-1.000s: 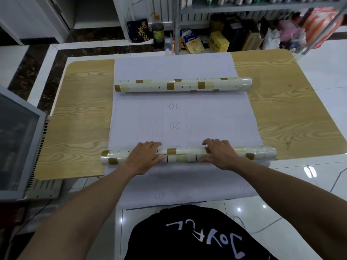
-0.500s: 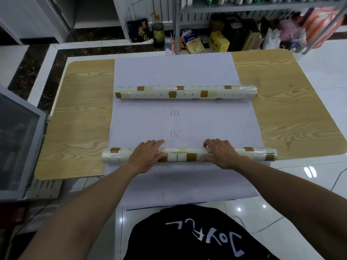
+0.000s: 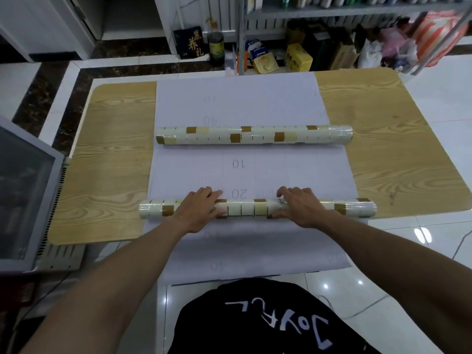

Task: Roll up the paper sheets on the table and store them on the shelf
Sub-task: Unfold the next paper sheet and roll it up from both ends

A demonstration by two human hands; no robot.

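Observation:
The near roll (image 3: 245, 209), a cream and brown tile-patterned tube, lies across the white paper sheet (image 3: 293, 169) at the table's front edge. My left hand (image 3: 196, 208) rests flat on its left part, fingers reaching over the top. My right hand (image 3: 298, 208) grips its right part, fingers arched over it and thumb on the near side. A second patterned roll, the far roll (image 3: 255, 135), lies parallel on the sheet farther back, untouched. The sheet shows printed numbers 10 and 20 between the rolls. White paper also hangs over the front edge.
The wooden table (image 3: 109, 175) shows bare wood on both sides of the sheet. A grey appliance (image 3: 23, 200) stands close at the left. Beyond the table a metal shelf (image 3: 357, 8) stands with boxes and bags on the floor under it.
The far roll has come nearer to me, and the gap between the rolls has shrunk. The printed numbers have slid toward the near roll, which stayed at the front edge under my hands.

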